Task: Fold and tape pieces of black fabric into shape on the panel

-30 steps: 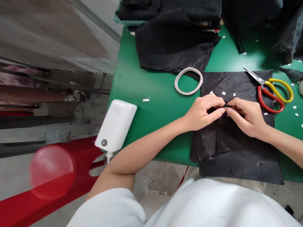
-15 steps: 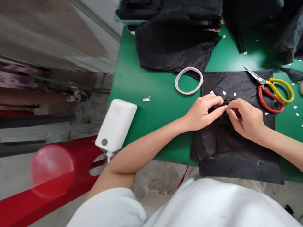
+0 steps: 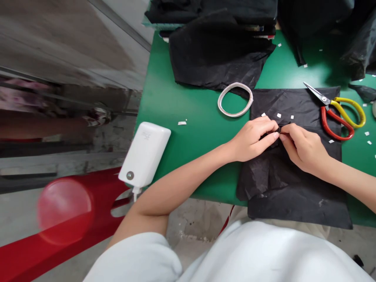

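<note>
My left hand and my right hand meet fingertip to fingertip over a crinkled black fabric sheet, which looks thin and partly folded. Both hands are closed in a pinch, with a small dark fold of the fabric showing between them. What lies right under the fingertips is hidden. Just beyond my fingers, several small white squares lie on the fabric. To the right, scissors with one yellow and one red handle rest partly on the sheet. A thin white ring, like a roll of tape, sits left of them.
The green table also bears a white power bank with a cable plugged in at its left edge. More black fabric is piled at the back. Below on the left is a red plastic stool or chair. White scraps are scattered at right.
A small white piece that showed between my fingertips is out of sight now. My fingers have shifted only slightly, and the other things on the table lie as before.
</note>
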A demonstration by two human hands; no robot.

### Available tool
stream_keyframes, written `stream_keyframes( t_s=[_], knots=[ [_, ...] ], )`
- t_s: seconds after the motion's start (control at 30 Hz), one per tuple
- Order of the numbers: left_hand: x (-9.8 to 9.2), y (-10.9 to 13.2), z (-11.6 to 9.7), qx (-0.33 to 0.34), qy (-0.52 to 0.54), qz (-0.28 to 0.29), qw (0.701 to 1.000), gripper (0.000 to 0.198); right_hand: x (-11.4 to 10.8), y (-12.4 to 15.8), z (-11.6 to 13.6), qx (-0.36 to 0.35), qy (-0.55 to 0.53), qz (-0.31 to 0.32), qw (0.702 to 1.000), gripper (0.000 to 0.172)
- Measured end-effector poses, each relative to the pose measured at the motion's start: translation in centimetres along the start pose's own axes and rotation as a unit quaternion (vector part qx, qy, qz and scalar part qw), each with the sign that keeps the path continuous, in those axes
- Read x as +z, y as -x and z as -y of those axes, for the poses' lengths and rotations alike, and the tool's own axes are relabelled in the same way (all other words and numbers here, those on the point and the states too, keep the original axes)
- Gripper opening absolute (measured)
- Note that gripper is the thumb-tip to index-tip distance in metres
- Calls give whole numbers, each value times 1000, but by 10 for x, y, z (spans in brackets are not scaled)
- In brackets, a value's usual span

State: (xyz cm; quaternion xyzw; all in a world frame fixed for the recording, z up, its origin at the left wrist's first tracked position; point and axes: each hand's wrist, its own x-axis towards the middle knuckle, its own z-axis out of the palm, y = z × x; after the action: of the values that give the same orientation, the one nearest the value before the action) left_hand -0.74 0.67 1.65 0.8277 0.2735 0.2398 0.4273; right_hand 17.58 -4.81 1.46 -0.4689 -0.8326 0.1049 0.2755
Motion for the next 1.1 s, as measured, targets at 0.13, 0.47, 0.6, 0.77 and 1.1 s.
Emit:
stream_keyframes(
  t_s=[0.13, 0.47, 0.6, 0.77, 1.1],
  knots=[
    [1, 0, 1, 14, -7, 6, 1000, 25, -1, -1, -2, 5, -23, 1, 1000, 8],
    [0, 0, 0, 7, -8, 11, 1000, 25, 0, -1, -3, 11, -34, 1, 999, 10],
    [0, 0, 0, 3, -9, 9, 1000, 26, -1, -1, -2, 12, -37, -3, 999, 8],
    [0, 0, 1, 6, -14, 12, 1000, 25, -1, -2, -3, -4, -14, -3, 1000, 7],
    [0, 0, 0, -2, -25, 18, 1000, 25, 1, 1, -4, 12, -5, 15, 1000, 13]
  ],
)
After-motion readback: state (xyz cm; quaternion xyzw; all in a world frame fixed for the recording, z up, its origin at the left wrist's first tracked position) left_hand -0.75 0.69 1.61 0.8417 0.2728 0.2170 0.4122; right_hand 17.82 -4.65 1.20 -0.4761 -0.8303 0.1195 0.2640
